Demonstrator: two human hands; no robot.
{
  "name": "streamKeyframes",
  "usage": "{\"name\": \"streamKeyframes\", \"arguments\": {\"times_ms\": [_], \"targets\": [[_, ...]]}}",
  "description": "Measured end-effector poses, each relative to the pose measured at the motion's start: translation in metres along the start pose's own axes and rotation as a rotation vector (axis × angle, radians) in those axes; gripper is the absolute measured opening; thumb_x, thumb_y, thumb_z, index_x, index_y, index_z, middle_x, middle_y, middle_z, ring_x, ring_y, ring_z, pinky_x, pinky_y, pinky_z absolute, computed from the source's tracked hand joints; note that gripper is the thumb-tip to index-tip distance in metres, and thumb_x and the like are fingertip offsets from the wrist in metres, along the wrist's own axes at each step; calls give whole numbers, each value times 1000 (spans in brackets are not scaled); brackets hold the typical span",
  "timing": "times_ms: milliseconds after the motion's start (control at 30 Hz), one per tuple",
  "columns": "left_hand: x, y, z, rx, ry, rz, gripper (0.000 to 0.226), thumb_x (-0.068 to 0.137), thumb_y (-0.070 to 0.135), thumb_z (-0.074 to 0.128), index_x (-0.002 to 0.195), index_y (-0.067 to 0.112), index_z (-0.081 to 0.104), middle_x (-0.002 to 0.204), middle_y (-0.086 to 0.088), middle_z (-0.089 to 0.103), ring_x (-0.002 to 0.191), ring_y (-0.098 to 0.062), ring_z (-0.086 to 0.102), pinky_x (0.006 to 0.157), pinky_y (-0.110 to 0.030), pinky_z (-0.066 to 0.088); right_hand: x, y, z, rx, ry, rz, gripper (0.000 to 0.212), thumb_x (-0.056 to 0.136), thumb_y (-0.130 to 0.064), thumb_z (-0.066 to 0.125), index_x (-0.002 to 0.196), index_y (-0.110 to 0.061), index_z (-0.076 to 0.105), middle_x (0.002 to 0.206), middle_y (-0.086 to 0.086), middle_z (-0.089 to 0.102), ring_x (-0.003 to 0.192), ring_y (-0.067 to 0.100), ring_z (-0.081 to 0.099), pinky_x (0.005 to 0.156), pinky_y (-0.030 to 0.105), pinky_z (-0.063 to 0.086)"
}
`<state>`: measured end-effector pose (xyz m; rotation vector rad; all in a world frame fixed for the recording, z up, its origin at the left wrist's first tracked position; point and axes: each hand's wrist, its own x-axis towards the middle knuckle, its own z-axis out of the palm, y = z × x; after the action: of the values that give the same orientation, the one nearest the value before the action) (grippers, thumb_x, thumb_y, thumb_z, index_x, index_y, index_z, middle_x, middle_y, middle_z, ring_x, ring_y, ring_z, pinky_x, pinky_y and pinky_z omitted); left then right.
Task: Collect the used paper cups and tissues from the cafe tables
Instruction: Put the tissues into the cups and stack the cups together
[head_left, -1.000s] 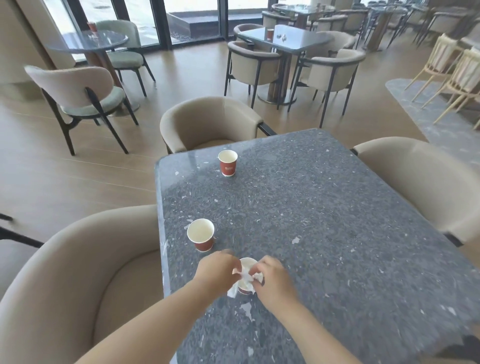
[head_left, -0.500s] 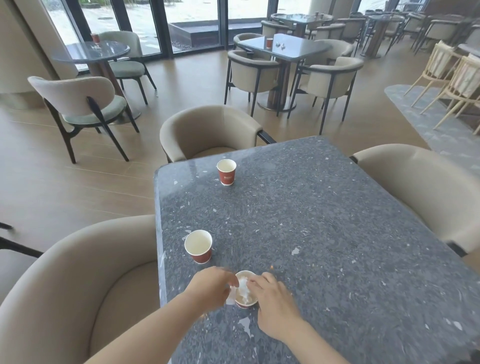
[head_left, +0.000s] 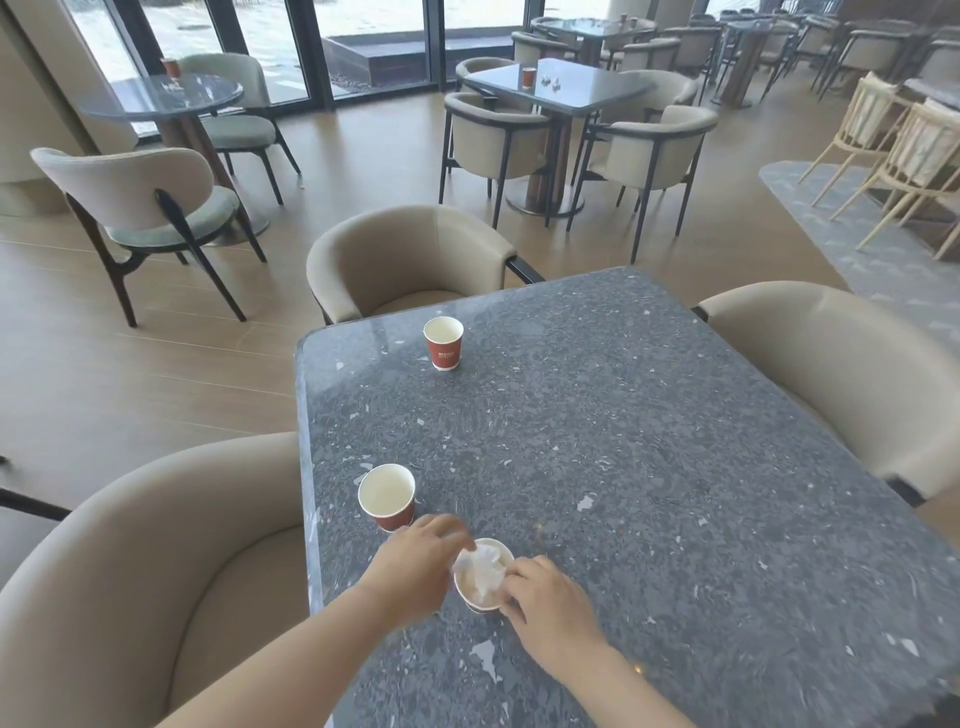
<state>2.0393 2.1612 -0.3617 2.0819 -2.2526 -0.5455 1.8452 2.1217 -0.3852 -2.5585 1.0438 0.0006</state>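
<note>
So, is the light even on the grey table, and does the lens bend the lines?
Head view: daylight from the windows puts a pale glare on the far left corner of the table; head view: the wide lens bows the table edges and tilts the window frames; head view: the tissue is in focus.

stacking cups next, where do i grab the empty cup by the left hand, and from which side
Probably its red side wall just under the rim, from the near right, where the left hand is. The empty cup stands upright and open-topped, so fingers can wrap its tapered wall.
</note>
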Motion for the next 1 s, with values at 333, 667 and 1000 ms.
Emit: {"name": "streamKeyframes", "arguments": {"times_ms": [333,667,1000], "targets": [[2,-51,-22,154,34,-392,47,89,37,53,132,28,37,134,8,42,127,-17,39,98,-33,38,54,0,-17,56,92,68,17,95,-19,40,93,-14,55,104,-2,56,95,20,48,63,29,38],[42,-73,-19,239,-22,-360,33,89,13,50,113,35,56,111,11,59,115,-15,53,111,-47,15,102,32,-22,-52,206,250,12,93,-15,44,96,-16,56,107,-3,56,96,19,48,62,30,42],[119,-74,-36,303,42,-174,31,91,14,48,112,34,56,111,11,59,114,-16,52,112,-47,15,130,73,-45,-35,360,319,12,84,-19,61,96,-17,59,109,-4,57,94,22,52,60,29,44]]}}
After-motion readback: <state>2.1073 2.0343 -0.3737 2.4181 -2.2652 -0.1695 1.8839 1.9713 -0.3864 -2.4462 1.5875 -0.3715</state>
